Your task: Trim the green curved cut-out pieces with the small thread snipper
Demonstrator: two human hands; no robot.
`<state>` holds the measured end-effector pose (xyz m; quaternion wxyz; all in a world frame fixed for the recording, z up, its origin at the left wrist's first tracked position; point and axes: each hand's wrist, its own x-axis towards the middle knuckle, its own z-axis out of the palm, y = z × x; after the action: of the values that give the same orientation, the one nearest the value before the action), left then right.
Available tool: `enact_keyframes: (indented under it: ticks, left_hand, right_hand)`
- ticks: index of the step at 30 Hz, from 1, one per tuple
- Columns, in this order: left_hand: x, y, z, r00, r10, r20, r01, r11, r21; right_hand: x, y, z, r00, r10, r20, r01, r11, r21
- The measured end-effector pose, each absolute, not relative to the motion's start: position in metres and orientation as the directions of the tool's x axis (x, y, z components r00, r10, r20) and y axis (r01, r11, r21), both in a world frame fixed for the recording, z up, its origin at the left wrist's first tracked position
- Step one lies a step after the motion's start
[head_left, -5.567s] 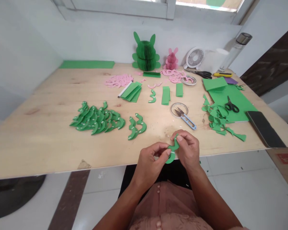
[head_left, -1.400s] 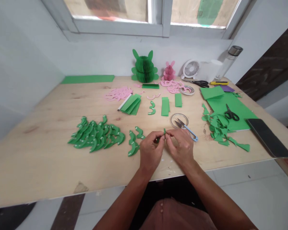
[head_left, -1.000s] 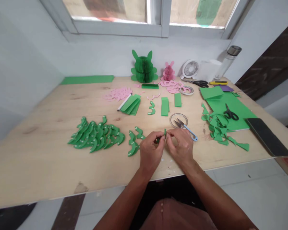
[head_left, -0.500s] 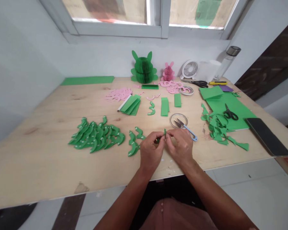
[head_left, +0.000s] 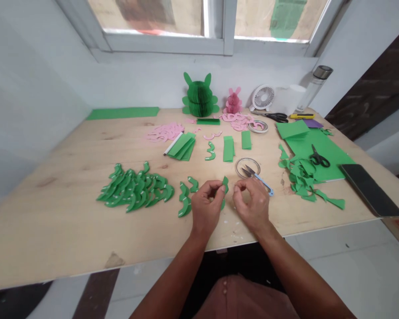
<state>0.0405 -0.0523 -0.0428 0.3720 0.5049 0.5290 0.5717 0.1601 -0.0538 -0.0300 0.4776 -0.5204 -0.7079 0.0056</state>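
Note:
My left hand (head_left: 207,207) pinches a wavy green paper piece (head_left: 225,182) between thumb and fingers, with part of it showing below the thumb. Just to the right, my right hand (head_left: 252,201) has its thumb and forefinger pressed together; anything between them is too small to make out. Several green wavy pieces with white strips (head_left: 185,206) lie left of my left hand. A large pile of similar pieces (head_left: 134,188) is farther left. Blue-handled snips (head_left: 264,184) rest across a tape roll (head_left: 236,167) beyond my right hand.
Green scraps (head_left: 302,177), black scissors (head_left: 320,158) on green sheets and a phone (head_left: 370,189) lie at right. Folded green paper (head_left: 228,148) lies mid-table. Green (head_left: 200,98) and pink paper figures (head_left: 233,102) and a small fan (head_left: 263,97) stand behind.
My hands have moved apart. The green piece has stayed in my left hand and shows more, while my right hand has come off it to the right.

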Motion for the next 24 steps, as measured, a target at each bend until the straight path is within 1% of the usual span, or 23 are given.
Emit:
enact_keyframes:
  ticks: [3,7,12,16,20,24]
  left_hand:
    - [0.040,-0.052,-0.044,-0.208,0.965,0.158,0.061,-0.149,0.987]
    - [0.040,-0.051,-0.042,-0.193,0.975,0.111,-0.016,-0.116,0.993]
    - [0.041,-0.053,-0.037,-0.197,0.977,0.078,-0.106,-0.100,0.989]
    - [0.041,-0.053,-0.036,-0.181,0.981,0.075,-0.133,-0.101,0.986]
    - [0.041,-0.054,-0.034,-0.156,0.986,0.050,-0.140,-0.072,0.987]
    - [0.040,-0.054,-0.030,-0.110,0.994,0.005,-0.172,-0.024,0.985]
  right_hand:
    - [0.160,-0.054,-0.029,0.007,0.761,0.649,0.715,0.450,-0.536]
    - [0.161,-0.053,-0.029,0.042,0.803,0.595,0.649,0.431,-0.627]
    - [0.162,-0.052,-0.028,0.009,0.825,0.565,0.617,0.440,-0.653]
    - [0.161,-0.052,-0.028,-0.028,0.869,0.494,0.578,0.418,-0.701]
    - [0.162,-0.050,-0.028,-0.009,0.900,0.436,0.485,0.385,-0.785]
    - [0.164,-0.049,-0.029,0.078,0.930,0.360,0.361,0.310,-0.879]
